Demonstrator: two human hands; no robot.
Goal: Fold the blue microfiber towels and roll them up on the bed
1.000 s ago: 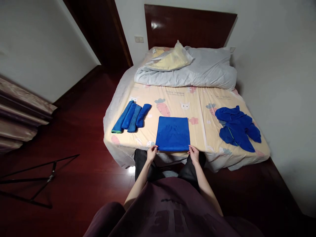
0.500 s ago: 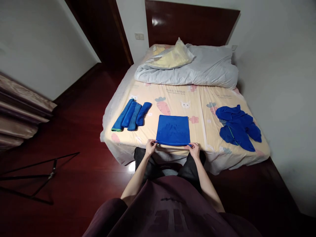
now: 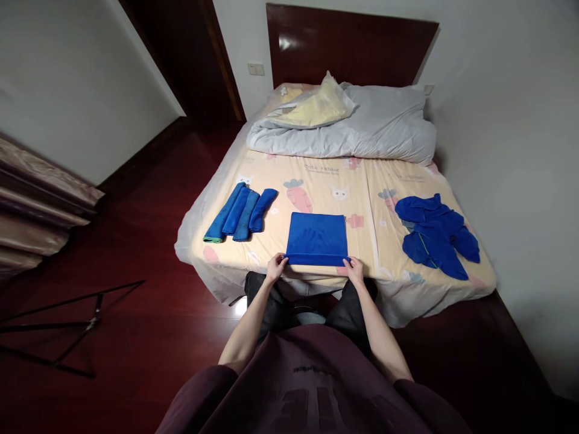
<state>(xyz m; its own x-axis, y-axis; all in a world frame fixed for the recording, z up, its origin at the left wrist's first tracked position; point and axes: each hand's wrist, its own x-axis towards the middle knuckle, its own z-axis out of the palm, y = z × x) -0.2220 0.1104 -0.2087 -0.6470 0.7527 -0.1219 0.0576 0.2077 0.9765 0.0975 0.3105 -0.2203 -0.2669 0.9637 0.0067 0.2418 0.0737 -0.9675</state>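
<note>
A blue cloth towel (image 3: pixel 316 235) lies flat on the bed's front part, its near edge turned over into a narrow strip. At the left end of that strip, my left hand (image 3: pixel 275 267) pinches the fold between thumb and fingers. My right hand (image 3: pixel 354 269) grips the right end the same way. To the left, several rolled blue towels (image 3: pixel 242 214) lie side by side, one with a green edge. A crumpled heap of blue towels (image 3: pixel 436 232) rests on the right side of the bed.
The bed's patterned sheet (image 3: pixel 337 172) spreads beneath the towels. A grey quilt (image 3: pixel 384 120) and a yellow pillow (image 3: pixel 323 107) lie toward the headboard (image 3: pixel 353 45). Black stand legs (image 3: pixel 67 325) are on the floor at left, near a curtain (image 3: pixel 36 205).
The towel's near edge has been turned over away from me and now lies as a flatter, wider strip. Both hands still hold its ends.
</note>
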